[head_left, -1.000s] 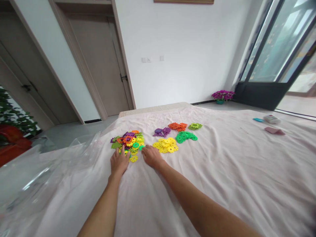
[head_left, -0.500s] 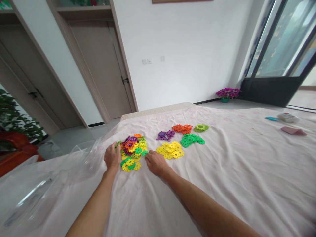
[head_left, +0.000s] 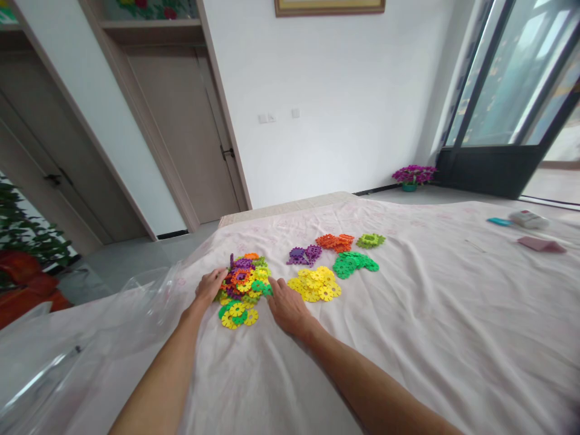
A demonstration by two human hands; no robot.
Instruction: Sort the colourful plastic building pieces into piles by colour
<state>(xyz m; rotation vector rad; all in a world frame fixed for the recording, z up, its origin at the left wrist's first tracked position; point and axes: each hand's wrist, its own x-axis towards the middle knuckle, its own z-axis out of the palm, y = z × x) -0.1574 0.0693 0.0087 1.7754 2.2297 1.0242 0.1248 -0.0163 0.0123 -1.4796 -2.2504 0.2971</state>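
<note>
A mixed pile of plastic snowflake discs and square notched pieces (head_left: 241, 277) lies on the cloth in yellow, green, orange and purple. At its left edge rests my left hand (head_left: 211, 285), fingers stretched out and touching the pieces. One purple piece (head_left: 232, 261) stands on edge near those fingertips. My right hand (head_left: 287, 307) is at the pile's right side, its thumb and index finger at a green disc (head_left: 267, 290); its other fingers are partly hidden. Several yellow and green discs (head_left: 238, 315) lie loose at the near side of the pile.
Sorted heaps lie to the right: yellow discs (head_left: 315, 284), green discs (head_left: 354, 264), purple pieces (head_left: 304, 254), orange pieces (head_left: 335, 242) and light green squares (head_left: 371, 240). Clear plastic (head_left: 149, 302) lies left. A white packet (head_left: 528, 219) and pink paper (head_left: 541, 244) lie far right.
The view has tilted up slightly. My left hand has moved right, onto the pile's edge, and a purple piece now stands upright. My right index finger reaches further forward beside the green discs.
</note>
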